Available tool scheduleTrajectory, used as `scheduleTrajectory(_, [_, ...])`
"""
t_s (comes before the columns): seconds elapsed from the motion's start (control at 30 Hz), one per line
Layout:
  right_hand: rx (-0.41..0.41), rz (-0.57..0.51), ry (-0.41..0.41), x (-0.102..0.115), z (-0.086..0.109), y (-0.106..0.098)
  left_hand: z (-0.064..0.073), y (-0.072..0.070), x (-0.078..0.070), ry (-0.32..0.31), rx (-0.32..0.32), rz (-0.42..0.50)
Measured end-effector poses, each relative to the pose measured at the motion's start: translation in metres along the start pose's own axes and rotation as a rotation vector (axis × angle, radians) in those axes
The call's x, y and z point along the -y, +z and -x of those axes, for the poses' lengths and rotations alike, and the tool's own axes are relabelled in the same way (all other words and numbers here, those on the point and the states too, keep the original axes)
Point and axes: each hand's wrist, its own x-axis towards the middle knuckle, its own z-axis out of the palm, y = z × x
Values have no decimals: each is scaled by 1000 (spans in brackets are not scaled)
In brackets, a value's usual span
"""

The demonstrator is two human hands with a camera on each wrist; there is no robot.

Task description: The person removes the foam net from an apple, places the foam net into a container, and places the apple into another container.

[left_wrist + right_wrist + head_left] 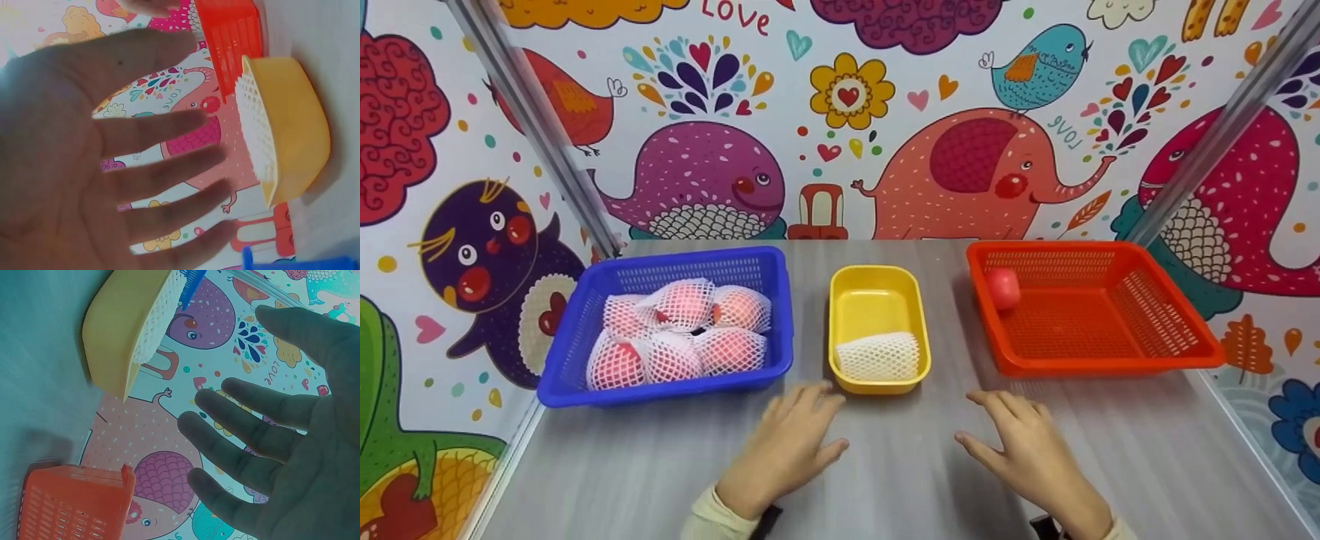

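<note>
My left hand [791, 446] hovers over the near part of the table with its fingers spread, holding nothing, between the blue basket and the yellow tray. Opposite it, my right hand [1027, 450] is likewise spread and holds nothing, just in front of the red basket. Between and beyond them stands the yellow tray [877, 279], with a white foam net [879, 357] lying in its near end. Several round red fruits in white foam nets [682, 304] fill the blue basket [667, 394] on the left. One bare red fruit [1003, 288] sits in the left back corner of the red basket [1110, 366].
The grey wood-grain table [885, 480] carries all three containers in a row. Panels with cartoon animals [960, 180] enclose it at the back and sides, joined by metal corner posts [540, 135].
</note>
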Motion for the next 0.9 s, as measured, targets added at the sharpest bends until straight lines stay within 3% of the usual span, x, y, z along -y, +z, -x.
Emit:
scheduleTrajectory(0.1, [25, 0, 6, 0, 0, -1, -16, -16, 20, 11, -96, -64])
scheduleTrajectory(0.17, [37, 0, 9, 1, 0, 0, -31, -30, 37, -2, -121, -111])
scheduleTrajectory(0.3, [60, -8, 19, 3, 4, 1, -65, -58, 71, -87, -67, -137])
scheduleTrajectory(0.43, [109, -23, 42, 5, 6, 3, -95, -71, 103, -195, 20, -115])
scheduleTrajectory(0.57, [152, -44, 78, 6, 6, 5, -115, -72, 136, -269, 91, -92])
scheduleTrajectory(0.7, [189, -68, 132, 7, 10, 7, -131, -63, 163, -315, 119, -44])
scheduleTrajectory(0.8, [228, -82, 171, 8, 16, 10, -137, -54, 178, -340, 149, -6])
scheduleTrajectory(0.9, [265, -94, 198, 8, 20, 13, -141, -48, 188, -353, 233, 3])
